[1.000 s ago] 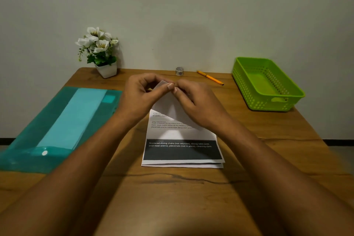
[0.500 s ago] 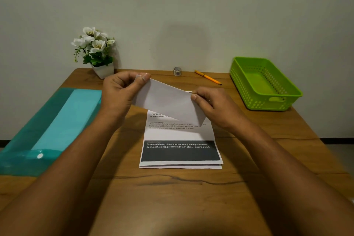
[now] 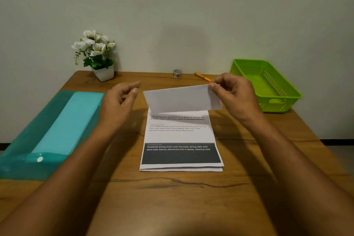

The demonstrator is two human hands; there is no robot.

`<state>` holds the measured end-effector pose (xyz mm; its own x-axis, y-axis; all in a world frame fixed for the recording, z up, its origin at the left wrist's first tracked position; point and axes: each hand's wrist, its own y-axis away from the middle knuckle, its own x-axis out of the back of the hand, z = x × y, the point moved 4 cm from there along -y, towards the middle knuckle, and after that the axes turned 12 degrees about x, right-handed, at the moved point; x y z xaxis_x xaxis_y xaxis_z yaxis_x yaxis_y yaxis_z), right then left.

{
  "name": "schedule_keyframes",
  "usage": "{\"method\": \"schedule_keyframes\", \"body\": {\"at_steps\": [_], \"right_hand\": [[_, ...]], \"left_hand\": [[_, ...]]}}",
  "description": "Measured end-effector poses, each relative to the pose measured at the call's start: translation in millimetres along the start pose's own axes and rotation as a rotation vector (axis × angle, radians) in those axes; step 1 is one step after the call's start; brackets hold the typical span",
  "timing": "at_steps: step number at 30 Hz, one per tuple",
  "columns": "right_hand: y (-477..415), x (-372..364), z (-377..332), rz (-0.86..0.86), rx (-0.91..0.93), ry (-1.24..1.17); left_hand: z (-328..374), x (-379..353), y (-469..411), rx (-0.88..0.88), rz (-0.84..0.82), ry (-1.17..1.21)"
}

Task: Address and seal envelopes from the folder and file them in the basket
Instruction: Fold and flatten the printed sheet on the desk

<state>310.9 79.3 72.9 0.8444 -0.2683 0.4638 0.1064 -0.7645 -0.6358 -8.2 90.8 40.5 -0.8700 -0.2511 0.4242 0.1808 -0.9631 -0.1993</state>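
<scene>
The right hand pinches the right end of a plain white paper envelope, held in the air over a folded printed sheet on the brown wooden counter. The left hand, blurred, hangs loosely curled just beside the envelope's left end, seemingly apart from it and holding nothing. A green perforated plastic basket stands at right and a teal translucent plastic folder lies at left.

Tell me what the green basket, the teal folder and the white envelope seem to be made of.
Green basket: likely moulded plastic, slightly glossy, with perforated walls and a cut-out handle. Teal folder: probably thin translucent plastic, shiny, a glare spot and lighter sheet showing through. White envelope: paper, matte, thin-edged.
</scene>
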Motion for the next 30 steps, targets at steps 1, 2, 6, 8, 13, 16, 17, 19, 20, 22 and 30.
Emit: {"method": "schedule_keyframes", "body": {"at_steps": [1,2,6,8,13,16,17,19,20,22,30], "right_hand": [[-2.4,0.0,-4.7,-0.005,0.021,0.027],[-5.0,-0.6,-10.1,-0.012,0.045,0.053],[-13.3,-12.6,-35.9,-0.04,0.159,0.143],[-16.0,-21.7,-48.4,-0.058,0.22,0.134],[-16.4,-28.6,-57.4,-0.074,0.261,0.06],[-13.9,-23.9,-44.8,-0.029,0.152,-0.063],[-13.1,-23.3,-39.8,-0.018,0.118,-0.094],[-11.7,-24.5,-32.5,-0.013,0.065,-0.138],[-11.2,-25.8,-30.5,-0.013,0.046,-0.161],[-11.1,-28.7,-31.2,-0.01,0.042,-0.189],[-16.0,-35.3,-61.7,-0.116,0.197,0.026]], "left_hand": [[5.3,1.0,-0.8,-0.063,0.042,-0.09],[13.4,0.6,-1.0,-0.141,0.069,-0.155],[64.0,-17.4,11.0,-0.449,0.01,-0.321],[84.5,-31.0,18.7,-0.542,-0.036,-0.368],[89.2,-39.9,18.1,-0.477,-0.086,-0.239],[79.7,-31.6,17.1,-0.373,-0.1,-0.093],[77.4,-29.0,17.2,-0.339,-0.099,-0.045],[74.3,-25.8,17.2,-0.277,-0.104,0.044],[73.2,-24.8,16.9,-0.256,-0.108,0.074],[71.7,-23.7,15.8,-0.242,-0.121,0.101],[89.9,-19.1,21.5,-0.36,-0.087,0.021]]}}
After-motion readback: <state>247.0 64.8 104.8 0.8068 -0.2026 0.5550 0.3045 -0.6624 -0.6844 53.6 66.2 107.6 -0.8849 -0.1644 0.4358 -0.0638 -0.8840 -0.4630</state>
